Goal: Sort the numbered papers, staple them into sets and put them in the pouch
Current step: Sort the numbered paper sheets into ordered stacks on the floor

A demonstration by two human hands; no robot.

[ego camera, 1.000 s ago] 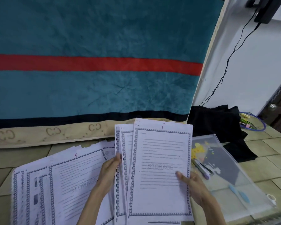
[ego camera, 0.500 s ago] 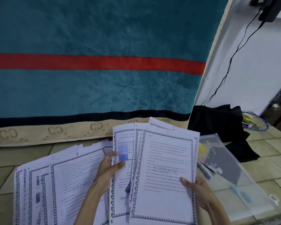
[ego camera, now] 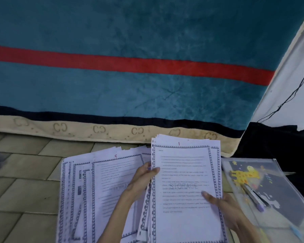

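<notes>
A: Both hands are gripping the white bordered printed papers (ego camera: 186, 181), top sheet marked 1: left hand (ego camera: 140, 181) pinching the left edge, right hand (ego camera: 219, 202) clasping the lower right.

B: They're fanning unevenly. Sheets could be slipping onto the spread pile marked 5 (ego camera: 102, 181), mixing sets.

A: The clear plastic giraffe-print pouch (ego camera: 263, 186) is lying just beside, right.

Left hand (ego camera: 142, 179): bare, no sleeve on forearm, purple-painted nail nearest stapler (ego camera: 254, 196). Right hand (ego camera: 223, 206): bare, no sleeve, beside stapler.
</notes>
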